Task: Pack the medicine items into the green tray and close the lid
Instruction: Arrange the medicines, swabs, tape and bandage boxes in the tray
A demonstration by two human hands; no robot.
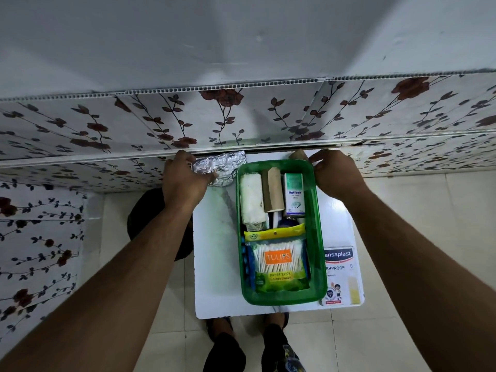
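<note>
A green tray stands on a small white table. Inside it lie a white gauze roll, a brown bandage roll, an Optibex box, a yellow pouch and a Tulips cotton swab pack. A silver blister strip lies beyond the tray's far left corner, and my left hand is closed on it. Fingers of my right hand grip the tray's far right rim. A Hansaplast box lies flat on the table right of the tray.
A brown object peeks out behind the tray's far edge. A floral-patterned panel wall rises right behind the table. A dark round object sits on the tiled floor left of the table. My feet are below the table's near edge.
</note>
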